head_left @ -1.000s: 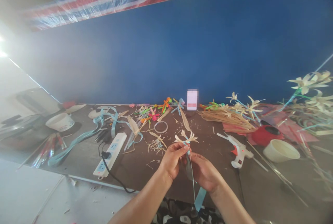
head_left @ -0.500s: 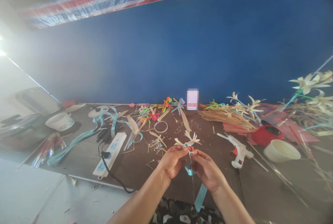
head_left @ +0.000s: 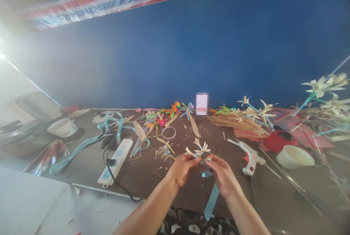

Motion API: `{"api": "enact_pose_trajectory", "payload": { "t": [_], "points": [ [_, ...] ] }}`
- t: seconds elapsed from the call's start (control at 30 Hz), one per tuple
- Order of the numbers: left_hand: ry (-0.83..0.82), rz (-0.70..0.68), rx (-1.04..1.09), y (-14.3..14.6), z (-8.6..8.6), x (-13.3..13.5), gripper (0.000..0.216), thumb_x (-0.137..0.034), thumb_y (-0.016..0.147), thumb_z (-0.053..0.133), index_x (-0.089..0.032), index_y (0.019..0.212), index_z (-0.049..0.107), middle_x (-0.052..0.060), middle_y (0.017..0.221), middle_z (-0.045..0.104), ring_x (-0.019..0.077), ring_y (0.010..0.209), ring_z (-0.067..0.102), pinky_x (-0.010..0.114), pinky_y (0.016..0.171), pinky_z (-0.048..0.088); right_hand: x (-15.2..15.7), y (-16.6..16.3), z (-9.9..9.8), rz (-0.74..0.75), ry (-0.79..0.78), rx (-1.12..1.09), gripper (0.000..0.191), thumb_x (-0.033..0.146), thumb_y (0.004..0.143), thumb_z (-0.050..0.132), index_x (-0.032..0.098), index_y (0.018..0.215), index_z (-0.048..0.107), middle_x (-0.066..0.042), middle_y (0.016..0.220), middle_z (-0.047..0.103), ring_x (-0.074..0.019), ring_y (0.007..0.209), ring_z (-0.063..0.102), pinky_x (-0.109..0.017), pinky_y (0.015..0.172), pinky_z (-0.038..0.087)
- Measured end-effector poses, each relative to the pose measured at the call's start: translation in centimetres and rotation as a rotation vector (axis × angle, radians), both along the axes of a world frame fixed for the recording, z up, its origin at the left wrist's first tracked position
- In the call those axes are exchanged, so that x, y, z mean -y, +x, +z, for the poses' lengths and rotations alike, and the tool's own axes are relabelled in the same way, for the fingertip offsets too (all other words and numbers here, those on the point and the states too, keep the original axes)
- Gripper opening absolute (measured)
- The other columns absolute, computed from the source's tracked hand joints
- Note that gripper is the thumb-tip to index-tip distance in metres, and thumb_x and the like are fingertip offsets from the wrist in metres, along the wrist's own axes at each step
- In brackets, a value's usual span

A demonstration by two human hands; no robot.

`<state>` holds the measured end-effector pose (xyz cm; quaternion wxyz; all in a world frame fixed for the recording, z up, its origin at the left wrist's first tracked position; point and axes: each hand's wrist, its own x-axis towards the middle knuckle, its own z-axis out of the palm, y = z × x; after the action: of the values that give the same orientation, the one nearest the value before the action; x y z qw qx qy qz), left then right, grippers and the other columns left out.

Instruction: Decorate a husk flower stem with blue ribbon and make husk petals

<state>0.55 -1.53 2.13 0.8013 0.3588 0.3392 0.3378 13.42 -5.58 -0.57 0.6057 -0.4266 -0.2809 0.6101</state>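
Observation:
My left hand (head_left: 181, 171) is closed, its thumb and fingers pinching a small spray of cream, husk-like flowers (head_left: 201, 148) just below the blooms. Pinched in my right hand (head_left: 221, 173) is a light blue ribbon (head_left: 212, 202), whose loose end curls below the flowers and hangs down towards my lap. The fingertips of both hands are close together, with the ribbon between them near the base of the blooms. The fingers hide most of the stem.
On the brown table, a white glue gun (head_left: 253, 157) and a cream bowl (head_left: 295, 157) lie to the right. A power strip (head_left: 116, 162) with a black cable stands left, near more blue ribbon (head_left: 79, 151). Finished flowers (head_left: 324, 85) rise at the far right, beside dry husk strips (head_left: 237, 125).
My right hand has moved slightly right, away from the left, drawing the ribbon out between them. The flowers are turned a little, and the thin stem below is harder to see.

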Motion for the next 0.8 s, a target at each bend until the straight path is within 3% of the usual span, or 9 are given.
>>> {"api": "enact_pose_trajectory", "payload": {
  "t": [0.23, 0.47, 0.6, 0.7, 0.8],
  "points": [
    [0.238, 0.118, -0.152, 0.5, -0.6, 0.4, 0.018, -0.03, 0.063, 0.064, -0.013, 0.067, 0.063, 0.001, 0.058, 0.059, 0.0127, 0.056, 0.052, 0.025, 0.064, 0.038, 0.2, -0.2, -0.5, -0.126, 0.013, 0.128, 0.016, 0.027, 0.069, 0.06, 0.016, 0.06, 0.053, 0.004, 0.054, 0.054, -0.0103, 0.054, 0.046, -0.023, 0.055, 0.033],
    [0.266, 0.135, -0.104, 0.6, -0.6, 0.8, 0.014, -0.026, 0.066, 0.061, -0.013, 0.069, 0.061, 0.0, 0.06, 0.057, 0.0114, 0.057, 0.049, 0.023, 0.063, 0.037, 0.4, -0.4, -0.8, -0.131, 0.015, 0.107, 0.014, 0.027, 0.069, 0.06, 0.017, 0.061, 0.054, 0.003, 0.056, 0.053, -0.0117, 0.057, 0.047, -0.023, 0.057, 0.033],
    [0.321, 0.184, -0.19, 0.6, -0.9, 0.8, 0.013, -0.025, 0.064, 0.062, -0.013, 0.071, 0.062, 0.001, 0.06, 0.058, 0.0129, 0.059, 0.05, 0.023, 0.062, 0.037, 0.6, -0.5, -0.6, -0.161, 0.011, 0.152, 0.016, 0.03, 0.069, 0.06, 0.017, 0.062, 0.054, 0.003, 0.057, 0.054, -0.0124, 0.057, 0.047, -0.023, 0.056, 0.034],
    [0.376, 0.241, -0.288, 0.7, -1.2, 0.6, 0.012, -0.025, 0.064, 0.061, -0.014, 0.067, 0.063, 0.001, 0.058, 0.058, 0.0134, 0.059, 0.051, 0.022, 0.059, 0.036, 0.8, -0.6, -0.1, -0.204, 0.023, 0.351, 0.014, 0.031, 0.069, 0.058, 0.018, 0.064, 0.056, 0.001, 0.059, 0.054, -0.0139, 0.058, 0.046, -0.024, 0.056, 0.034],
    [0.392, 0.307, -0.296, 0.8, -1.3, 0.4, 0.012, -0.025, 0.063, 0.062, -0.014, 0.065, 0.063, 0.001, 0.058, 0.06, 0.0138, 0.059, 0.052, 0.023, 0.061, 0.037, 1.2, -0.8, 0.6, -0.291, 0.128, 0.733, 0.009, 0.027, 0.07, 0.056, 0.02, 0.066, 0.057, 0.0, 0.062, 0.055, -0.0166, 0.064, 0.047, -0.027, 0.062, 0.035]
  ]
}}
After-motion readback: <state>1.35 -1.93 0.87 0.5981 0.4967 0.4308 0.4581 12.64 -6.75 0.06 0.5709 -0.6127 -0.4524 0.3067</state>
